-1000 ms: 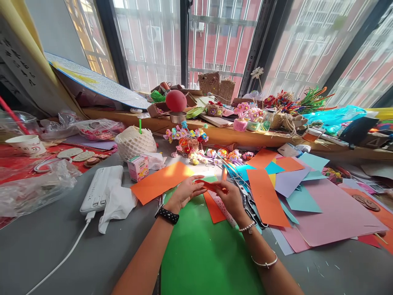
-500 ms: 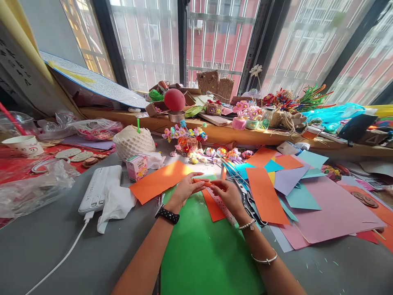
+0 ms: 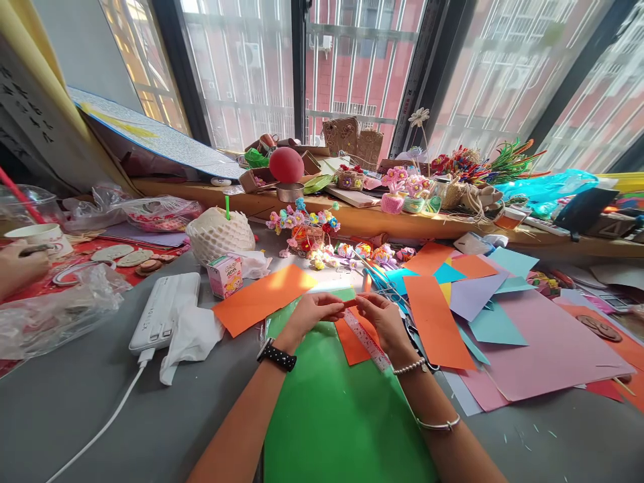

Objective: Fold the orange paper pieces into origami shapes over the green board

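Slightly lower than a moment ago, the left hand (image 3: 310, 316) and right hand (image 3: 384, 322) still pinch a small orange piece (image 3: 349, 304) between them above the green sheet (image 3: 342, 409), so handling apparently continues (another person's hand (image 3: 21, 270) has appeared at far left).

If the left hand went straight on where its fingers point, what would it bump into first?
Probably the right hand, which is just across from the left hand, with the small orange piece held between them. Exact depth is hard to judge here.
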`<state>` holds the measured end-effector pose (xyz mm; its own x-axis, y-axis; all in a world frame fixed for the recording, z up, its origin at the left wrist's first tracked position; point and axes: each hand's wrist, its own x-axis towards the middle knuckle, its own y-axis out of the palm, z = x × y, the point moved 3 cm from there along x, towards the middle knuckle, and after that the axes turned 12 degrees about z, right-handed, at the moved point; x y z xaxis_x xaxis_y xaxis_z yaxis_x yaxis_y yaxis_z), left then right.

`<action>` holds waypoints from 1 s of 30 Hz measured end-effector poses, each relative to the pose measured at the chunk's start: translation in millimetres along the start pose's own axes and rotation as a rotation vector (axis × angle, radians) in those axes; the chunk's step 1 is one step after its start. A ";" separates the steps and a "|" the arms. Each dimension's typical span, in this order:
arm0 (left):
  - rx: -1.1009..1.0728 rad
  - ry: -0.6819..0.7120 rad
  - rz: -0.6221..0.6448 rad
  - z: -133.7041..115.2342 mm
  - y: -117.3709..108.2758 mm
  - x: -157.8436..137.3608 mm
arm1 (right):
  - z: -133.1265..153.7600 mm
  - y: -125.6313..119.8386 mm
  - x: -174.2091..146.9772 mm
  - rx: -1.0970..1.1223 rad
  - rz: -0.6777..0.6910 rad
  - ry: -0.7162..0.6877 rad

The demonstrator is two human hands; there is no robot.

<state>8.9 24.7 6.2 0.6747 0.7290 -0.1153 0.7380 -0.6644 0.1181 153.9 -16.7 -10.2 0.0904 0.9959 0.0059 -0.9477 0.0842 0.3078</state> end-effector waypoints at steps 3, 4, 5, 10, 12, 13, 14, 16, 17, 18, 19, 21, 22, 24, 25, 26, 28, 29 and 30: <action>0.048 -0.045 0.049 3.4 4.3 1.5 | -1.3 -0.5 0.3 0.050 -0.042 -0.018; 0.055 -0.035 0.055 3.6 5.2 1.9 | -2.2 0.9 0.4 0.059 -0.025 -0.006; 0.061 -0.018 0.056 3.3 5.7 2.2 | -3.0 2.7 0.3 0.054 -0.001 0.009; 0.080 -0.020 0.035 2.3 6.1 2.1 | -1.5 7.8 -1.0 -0.113 0.049 -0.019; 0.102 -0.061 0.034 3.0 6.5 1.9 | 0.2 7.3 -1.3 -0.138 0.016 -0.048; 0.113 -0.072 0.029 3.2 6.6 2.0 | 0.7 7.0 -1.3 -0.139 0.000 -0.053; 0.123 -0.074 0.022 3.1 6.7 2.1 | 0.9 6.8 -1.3 -0.133 -0.014 -0.052; 0.129 -0.060 0.009 2.5 6.8 2.4 | 0.4 7.0 -1.3 -0.112 -0.031 -0.039; 0.129 -0.054 0.008 2.0 6.9 2.4 | 0.2 7.1 -1.3 -0.100 -0.037 -0.033; 0.130 -0.051 0.012 1.5 7.1 2.3 | 0.0 7.1 -1.4 -0.092 -0.041 -0.030; 0.134 -0.049 0.016 0.9 7.2 2.0 | 0.2 6.9 -1.5 -0.086 -0.041 -0.031; 0.157 -0.046 0.018 -0.6 6.8 1.0 | 1.4 6.1 -1.4 -0.080 -0.015 -0.032; 0.170 -0.044 0.017 -1.3 6.2 0.5 | 2.3 5.7 -1.3 -0.077 0.016 -0.023; 0.182 -0.032 0.003 -2.3 3.8 -0.2 | 4.4 3.9 -0.9 -0.075 0.075 0.012; 0.173 -0.020 -0.011 -2.7 2.1 -0.4 | 5.6 2.5 -0.7 -0.073 0.088 0.030; 0.155 -0.001 -0.029 -3.1 0.2 -0.4 | 6.9 0.8 -0.6 -0.070 0.087 0.044; 0.105 0.043 -0.078 -4.0 -3.6 -0.2 | 9.2 -2.4 -0.4 -0.057 0.064 0.055; 0.082 0.062 -0.104 -4.5 -5.1 -0.2 | 9.7 -3.3 -0.3 -0.047 0.054 0.058; 0.067 0.077 -0.129 -5.0 -6.0 -0.3 | 9.8 -3.8 -0.1 -0.037 0.051 0.062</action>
<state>4.2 29.4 10.4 0.5739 0.8175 -0.0491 0.8189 -0.5724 0.0409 160.4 -17.5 -2.0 0.0242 0.9990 -0.0384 -0.9615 0.0338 0.2728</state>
